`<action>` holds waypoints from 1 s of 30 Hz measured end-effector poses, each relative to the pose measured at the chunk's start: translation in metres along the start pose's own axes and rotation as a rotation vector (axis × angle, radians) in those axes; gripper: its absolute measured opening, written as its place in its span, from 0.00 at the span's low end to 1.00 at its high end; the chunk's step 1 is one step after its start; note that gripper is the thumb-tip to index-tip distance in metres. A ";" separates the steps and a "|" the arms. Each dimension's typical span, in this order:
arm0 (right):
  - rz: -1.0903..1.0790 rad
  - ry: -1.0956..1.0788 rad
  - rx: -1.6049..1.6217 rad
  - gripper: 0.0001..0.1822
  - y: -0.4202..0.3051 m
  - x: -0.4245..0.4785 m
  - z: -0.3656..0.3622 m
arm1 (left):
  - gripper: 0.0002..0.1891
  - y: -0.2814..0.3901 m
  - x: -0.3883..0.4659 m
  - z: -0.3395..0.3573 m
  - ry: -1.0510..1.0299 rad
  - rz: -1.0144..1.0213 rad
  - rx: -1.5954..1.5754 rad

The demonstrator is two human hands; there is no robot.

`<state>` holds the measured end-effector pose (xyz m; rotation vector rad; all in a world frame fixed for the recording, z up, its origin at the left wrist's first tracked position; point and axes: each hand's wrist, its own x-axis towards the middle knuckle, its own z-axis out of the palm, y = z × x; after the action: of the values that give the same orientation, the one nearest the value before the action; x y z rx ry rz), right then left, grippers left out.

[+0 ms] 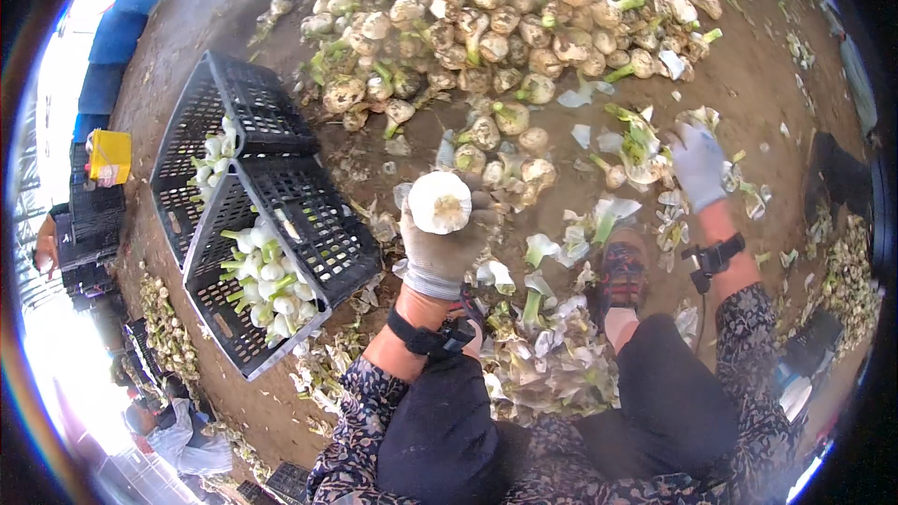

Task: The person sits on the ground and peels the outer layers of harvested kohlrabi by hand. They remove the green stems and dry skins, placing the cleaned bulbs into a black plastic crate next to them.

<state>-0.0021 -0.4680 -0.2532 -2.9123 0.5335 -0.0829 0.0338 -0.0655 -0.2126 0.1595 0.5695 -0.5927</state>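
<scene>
A clean white garlic bulb rests in my gloved left hand, its root end facing up and the fingers curled around it. Off to the right, my gloved right hand is low over the ground beside loose garlic skins. Blur hides its fingertips, so whether it grips anything is unclear. Soil-stained garlic bulbs form a large heap in front of me, and a few lie just beyond my left hand. Peeled skins and cut leaves cover the ground between my feet.
Two black plastic crates stand at my left, with cleaned white garlic bulbs inside. Farther left are a yellow container and another person sitting low. More garlic lies at the far right.
</scene>
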 end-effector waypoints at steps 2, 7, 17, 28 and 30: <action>-0.026 0.057 0.112 0.17 -0.015 0.001 0.002 | 0.18 0.000 0.000 -0.001 0.069 0.017 0.125; 0.014 -0.084 0.137 0.16 -0.050 0.000 0.002 | 0.11 -0.006 -0.001 -0.003 -0.091 -0.001 0.194; -0.424 -0.435 -0.178 0.30 -0.080 -0.028 0.035 | 0.15 -0.028 0.002 -0.014 0.083 -0.015 0.717; -0.153 -0.377 1.082 0.38 -0.156 -0.067 -0.017 | 0.43 -0.071 0.007 -0.011 0.023 -0.017 0.891; -0.206 -0.363 1.071 0.35 -0.168 -0.068 -0.025 | 0.41 -0.070 0.005 -0.012 -0.011 0.028 0.877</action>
<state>-0.0099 -0.2935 -0.1991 -1.8526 0.0592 0.1046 -0.0080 -0.1218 -0.2246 0.9869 0.2622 -0.7852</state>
